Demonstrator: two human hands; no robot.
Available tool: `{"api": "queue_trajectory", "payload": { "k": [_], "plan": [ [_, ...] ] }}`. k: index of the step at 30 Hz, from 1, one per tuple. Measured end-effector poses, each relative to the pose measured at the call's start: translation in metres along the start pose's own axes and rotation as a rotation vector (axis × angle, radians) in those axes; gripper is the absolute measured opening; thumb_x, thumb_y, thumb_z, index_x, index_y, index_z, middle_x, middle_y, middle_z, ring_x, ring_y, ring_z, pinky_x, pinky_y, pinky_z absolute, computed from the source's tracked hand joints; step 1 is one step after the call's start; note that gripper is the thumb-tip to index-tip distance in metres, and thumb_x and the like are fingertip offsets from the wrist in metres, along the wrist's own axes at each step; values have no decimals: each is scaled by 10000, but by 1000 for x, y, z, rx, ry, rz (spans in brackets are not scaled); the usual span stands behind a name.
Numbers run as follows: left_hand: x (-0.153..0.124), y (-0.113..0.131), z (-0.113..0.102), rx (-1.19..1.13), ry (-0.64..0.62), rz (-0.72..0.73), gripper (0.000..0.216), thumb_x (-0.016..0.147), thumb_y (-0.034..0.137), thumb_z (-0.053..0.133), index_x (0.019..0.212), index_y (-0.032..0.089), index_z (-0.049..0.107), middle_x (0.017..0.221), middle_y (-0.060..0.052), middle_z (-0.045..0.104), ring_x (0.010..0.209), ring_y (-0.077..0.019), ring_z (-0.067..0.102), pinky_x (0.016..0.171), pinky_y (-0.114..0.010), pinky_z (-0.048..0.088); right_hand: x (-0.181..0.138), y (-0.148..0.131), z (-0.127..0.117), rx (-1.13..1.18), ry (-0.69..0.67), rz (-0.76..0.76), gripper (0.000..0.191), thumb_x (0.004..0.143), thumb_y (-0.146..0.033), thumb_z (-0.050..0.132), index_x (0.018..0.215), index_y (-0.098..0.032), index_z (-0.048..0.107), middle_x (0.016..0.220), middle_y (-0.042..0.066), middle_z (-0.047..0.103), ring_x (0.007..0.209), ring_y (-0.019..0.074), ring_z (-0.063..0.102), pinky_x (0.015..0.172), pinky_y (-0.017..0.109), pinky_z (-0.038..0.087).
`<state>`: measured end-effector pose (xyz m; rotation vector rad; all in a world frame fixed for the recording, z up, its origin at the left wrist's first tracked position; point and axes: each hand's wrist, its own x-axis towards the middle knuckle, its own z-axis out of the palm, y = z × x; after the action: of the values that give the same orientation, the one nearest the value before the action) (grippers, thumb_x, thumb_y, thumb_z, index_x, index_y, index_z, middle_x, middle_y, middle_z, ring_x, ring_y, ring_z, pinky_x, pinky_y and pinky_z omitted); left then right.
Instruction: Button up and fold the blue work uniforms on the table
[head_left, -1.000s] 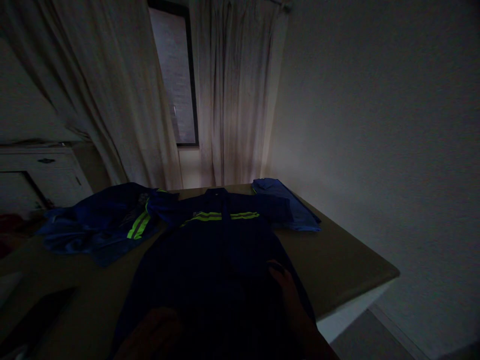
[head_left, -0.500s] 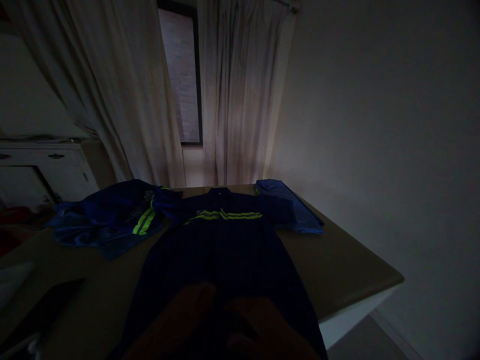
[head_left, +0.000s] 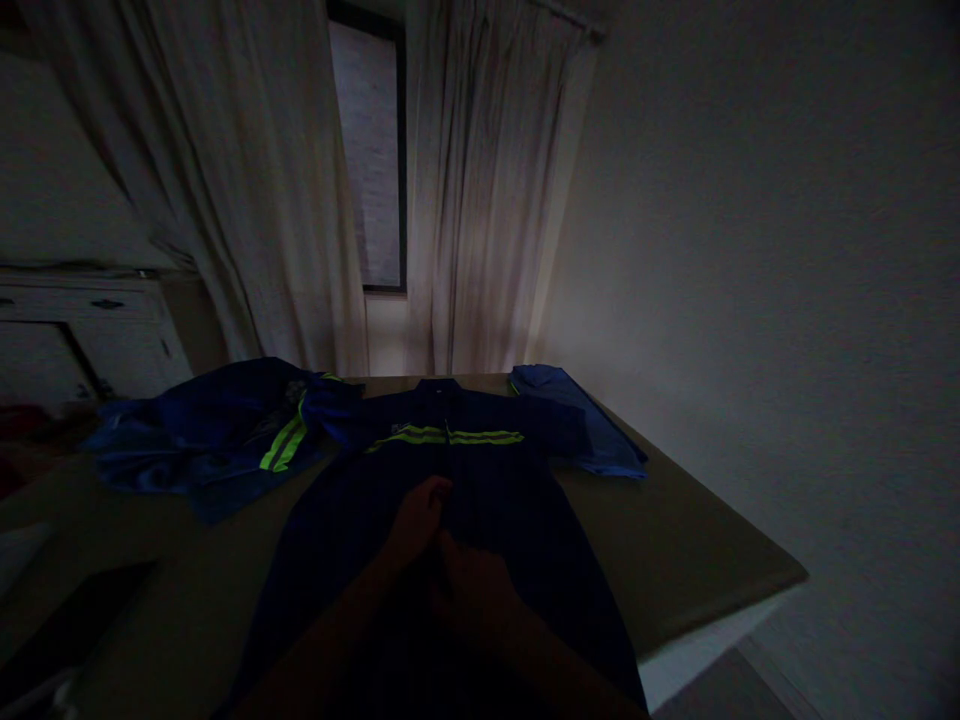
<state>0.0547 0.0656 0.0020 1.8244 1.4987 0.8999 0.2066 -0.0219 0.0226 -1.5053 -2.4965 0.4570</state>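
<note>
A dark navy work shirt [head_left: 480, 480] with neon yellow stripes across the chest lies flat on the table [head_left: 690, 540], collar toward the window. Both hands rest together on its middle front. My left hand [head_left: 417, 518] has its fingers curled at the shirt's centre line. My right hand [head_left: 471, 590] lies just below and right of it, touching the same strip of cloth. The room is very dark, so the fingers are hard to make out.
A crumpled blue garment [head_left: 217, 435] with a yellow stripe lies at the table's left. A folded lighter blue cloth [head_left: 585, 425] sits at the far right. A white dresser [head_left: 90, 335] stands left, curtains [head_left: 480, 190] and a window behind. A dark flat object [head_left: 75, 630] lies near left.
Both hands moved forward and together from the shirt's lower part to its centre front. The right hand left the shirt's right side.
</note>
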Motion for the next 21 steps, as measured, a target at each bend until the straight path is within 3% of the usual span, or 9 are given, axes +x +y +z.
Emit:
{"api": "queue_trajectory", "payload": {
  "k": [4,7,10,12,15,17,21],
  "plan": [
    [-6,-15,11,-68,-3,70,341,945,361,450,1085,204,717,1118,-84,768,1068,-254,692,969,-346,495,-1,20,11,93,117,52,286,912,-194,491,1180,-254,574,1017,25,761,905,205,724,749,278,435],
    [-6,-21,7,-78,-71,118,403,948,497,471,1038,206,735,1090,-69,777,1031,-261,697,942,-346,496,-5,24,9,148,121,-50,288,970,-344,532,1251,-297,568,1090,0,756,955,199,715,777,271,426],
    [-1,-25,1,-87,-130,120,428,946,496,446,998,193,743,1041,-72,781,989,-258,700,914,-343,503,-5,21,7,144,113,-83,398,949,-516,590,1284,-304,562,1141,16,749,978,220,706,774,274,418],
    [1,-28,-1,-125,-154,106,406,907,471,496,1055,180,738,1067,-85,777,1004,-264,701,912,-342,510,-3,20,9,141,116,-62,364,942,-532,595,1206,-282,592,1093,25,753,942,218,697,746,269,402],
    [0,-28,-2,-205,-214,103,437,839,437,591,1153,158,712,1112,-104,771,1027,-274,703,916,-347,517,-1,21,12,146,135,-22,231,910,-445,627,1045,-259,601,931,8,734,802,182,657,672,260,349],
    [-2,-26,-2,-220,-262,128,409,846,432,587,1118,157,722,1079,-93,777,1007,-268,701,899,-344,516,-2,23,14,173,156,6,156,855,-327,642,977,-254,577,817,-20,683,698,151,594,632,259,305],
    [-5,-18,-5,-185,-334,185,325,878,385,545,979,151,746,967,-63,773,906,-232,684,816,-306,496,-1,34,14,465,221,61,241,755,-158,551,974,-250,508,712,-63,543,615,121,475,601,244,290]
  ]
}}
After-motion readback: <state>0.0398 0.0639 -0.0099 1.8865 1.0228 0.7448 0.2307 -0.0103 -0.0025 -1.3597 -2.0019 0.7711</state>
